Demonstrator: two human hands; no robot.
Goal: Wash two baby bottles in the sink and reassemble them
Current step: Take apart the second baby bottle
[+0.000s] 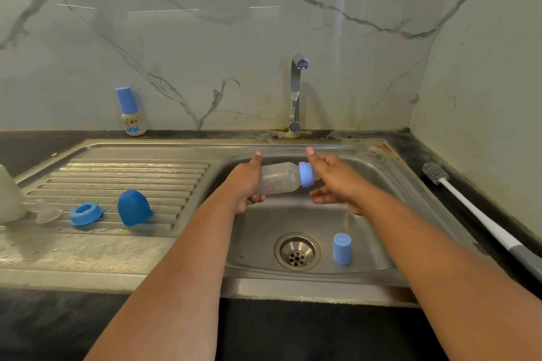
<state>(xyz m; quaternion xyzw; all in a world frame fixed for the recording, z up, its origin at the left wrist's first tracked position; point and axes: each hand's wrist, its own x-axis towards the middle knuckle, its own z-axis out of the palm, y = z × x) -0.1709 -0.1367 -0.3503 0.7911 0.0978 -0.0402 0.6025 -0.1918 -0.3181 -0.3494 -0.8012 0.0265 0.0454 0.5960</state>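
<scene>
- Spanning the back of the scene: marbled wall (205, 38), grey-veined, with a chrome tap (295, 97) rising at the far rim of the basin; no water is seen running.
- Steel sink (366, 184), basin right, ribbed drainboard (117, 173) left; wet-looking metal, probably slick underfoot for small parts.
- Dark counter (293, 328) around it; long-handled bottle brush (481, 214) lying at right.
- Clear bottle (278, 179), held level over the basin, well above the drain (297, 251). Judged light, stiff plastic, likely slippery when wet; best taken round the barrel.
- Left hand (245, 184) wrapped round the bottle's base end, thumb up.
- Right hand (334, 182) at the blue collar (306, 174), fingers curling about it; whether they clamp it cannot be told. The collar should want a twisting hold.
- Second bottle (132, 114), capped, upright against the far wall.
- Dark blue cap (133, 212), blue ring (86, 214), clear teat (47, 210) on the drainboard; pale blue cap (342, 248) standing in the basin, just right of the drain.
</scene>
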